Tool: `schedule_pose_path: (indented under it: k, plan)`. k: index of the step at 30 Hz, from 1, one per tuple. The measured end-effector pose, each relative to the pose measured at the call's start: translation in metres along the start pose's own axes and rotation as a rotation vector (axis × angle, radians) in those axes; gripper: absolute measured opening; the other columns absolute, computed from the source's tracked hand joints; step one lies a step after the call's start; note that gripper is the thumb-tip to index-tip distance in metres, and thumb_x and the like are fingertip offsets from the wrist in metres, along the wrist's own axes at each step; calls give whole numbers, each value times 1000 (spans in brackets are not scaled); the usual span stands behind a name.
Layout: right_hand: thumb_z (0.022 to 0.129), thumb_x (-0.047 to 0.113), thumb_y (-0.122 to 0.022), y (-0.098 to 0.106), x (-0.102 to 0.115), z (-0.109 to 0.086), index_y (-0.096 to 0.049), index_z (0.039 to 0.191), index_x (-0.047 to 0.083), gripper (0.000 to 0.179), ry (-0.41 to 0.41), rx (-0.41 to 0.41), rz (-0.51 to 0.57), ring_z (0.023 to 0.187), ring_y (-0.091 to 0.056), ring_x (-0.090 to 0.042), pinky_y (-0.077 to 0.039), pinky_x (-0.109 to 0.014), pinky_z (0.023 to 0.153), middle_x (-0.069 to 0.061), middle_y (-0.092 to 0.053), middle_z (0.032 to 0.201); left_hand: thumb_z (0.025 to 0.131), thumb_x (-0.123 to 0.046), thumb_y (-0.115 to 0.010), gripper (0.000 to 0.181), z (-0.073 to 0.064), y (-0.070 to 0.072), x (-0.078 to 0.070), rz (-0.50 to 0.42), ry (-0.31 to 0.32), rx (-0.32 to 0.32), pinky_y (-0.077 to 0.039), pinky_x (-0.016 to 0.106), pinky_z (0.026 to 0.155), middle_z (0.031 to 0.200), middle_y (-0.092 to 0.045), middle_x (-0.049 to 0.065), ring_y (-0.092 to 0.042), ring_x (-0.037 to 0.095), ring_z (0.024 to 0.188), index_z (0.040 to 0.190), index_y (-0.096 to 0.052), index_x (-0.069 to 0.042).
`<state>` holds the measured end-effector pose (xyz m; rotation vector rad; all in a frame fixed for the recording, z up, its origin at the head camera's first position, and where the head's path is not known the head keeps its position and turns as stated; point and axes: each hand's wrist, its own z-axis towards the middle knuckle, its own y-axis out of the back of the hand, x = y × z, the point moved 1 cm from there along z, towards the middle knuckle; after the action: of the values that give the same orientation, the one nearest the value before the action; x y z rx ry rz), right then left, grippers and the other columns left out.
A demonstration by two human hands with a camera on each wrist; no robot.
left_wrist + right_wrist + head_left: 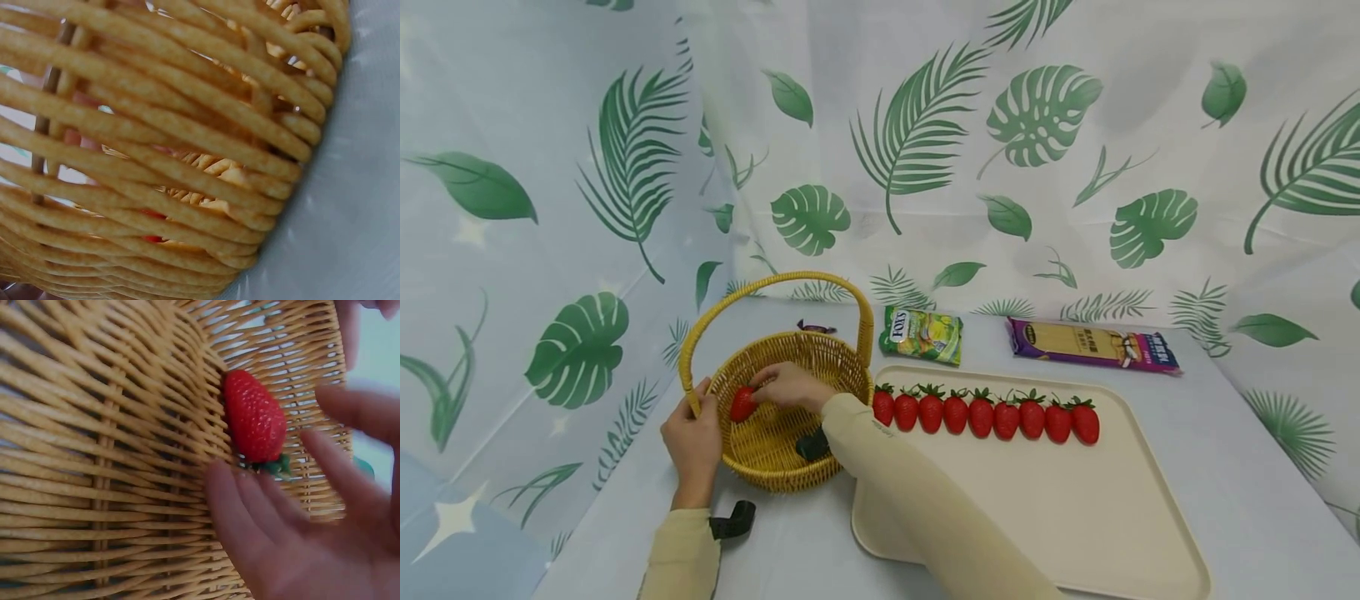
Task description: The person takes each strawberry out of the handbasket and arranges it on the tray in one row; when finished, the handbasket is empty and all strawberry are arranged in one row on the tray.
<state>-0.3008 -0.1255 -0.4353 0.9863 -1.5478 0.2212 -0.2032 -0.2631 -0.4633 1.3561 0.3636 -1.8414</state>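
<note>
A yellow woven basket [782, 479] with a tall arched handle stands left of the tray. My left hand [694, 442] grips its left side by the foot of the handle; only weave fills most of the left wrist view. Inside the basket lies one red strawberry [255, 417], its green leaves toward my right hand [312, 537]. The right hand's fingers are spread near the leaf end, with the thumb apart from the fruit. Whether a fingertip touches the leaves I cannot tell. On the beige tray [1037, 517], several strawberries [981, 414] form a row along the far side.
Behind the tray lie a green candy bag [922, 335] and a purple noodle pack [1093, 345]. A small dark wrapped item [816, 327] is behind the basket. Black wrist cameras [734, 522] sit on both wrists. Leaf-patterned cloth walls enclose the table.
</note>
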Motion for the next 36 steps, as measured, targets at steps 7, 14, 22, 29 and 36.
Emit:
schedule_pose_path:
  k: [7,14,22,29,36]
  plan:
    - [89,21,-70,-8,-5,7,-51,143,13,58,69,227,-97,98,-61,-11,-51,-29,79,-3,-57,133,95,-12,-53,26,0,0,3,22,-8,-8,-24,23,48,109,-72,12,-32,7,53,102,-74,1]
    - [89,17,-71,-14,-8,10,-50,144,16,58,97,224,-101,98,-60,-9,-51,-27,79,-1,-60,123,95,-12,-54,28,-2,-1,5,16,2,-11,-24,24,47,99,-72,19,-33,8,55,111,-73,1]
    - [85,11,-74,-13,-6,9,-63,130,15,46,186,399,-161,102,-58,-7,-48,-23,85,7,-64,116,95,-13,-53,29,-1,-1,3,25,-2,-11,-30,20,56,114,-71,11,-52,11,77,111,-73,1]
    - [84,4,-73,-14,-5,7,-68,120,11,38,172,475,-131,94,-60,-8,-50,-23,80,5,-66,105,95,-12,-53,30,-1,-2,2,12,14,-19,-35,16,66,117,-70,8,-61,18,104,115,-71,1]
    - [85,-2,-70,-18,-5,5,-67,121,6,36,131,554,-81,94,-62,-10,-54,-26,78,3,-65,107,94,-11,-53,29,0,-2,2,7,8,-18,-37,14,72,117,-70,9,-61,21,112,111,-72,3]
